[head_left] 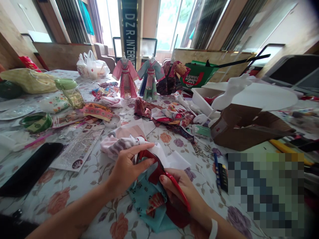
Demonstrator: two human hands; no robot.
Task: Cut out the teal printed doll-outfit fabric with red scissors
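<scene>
Red-handled scissors (pixel 179 192) are gripped in my right hand (pixel 171 184), their dark blades pointing up and left against a dark red cloth (pixel 156 173). My left hand (pixel 128 162) pinches that cloth between thumb and fingers, left of the blades. Under the hands lies turquoise fabric (pixel 139 191) with dark prints and an orange fan-shaped pattern. A pink and grey striped cloth (pixel 114 145) is bunched just beyond my left hand. White paper (pixel 175 160) lies behind the scissors. Whether the blades are closed on the cloth I cannot tell.
Small robes on stands, one pink (pixel 125 78) and one blue-green (pixel 150 78), stand at the back. To the right are a cardboard box (pixel 239 127) and a white mannequin form (pixel 230 89). A black phone (pixel 32 167) and a bead sheet (pixel 78 146) lie left.
</scene>
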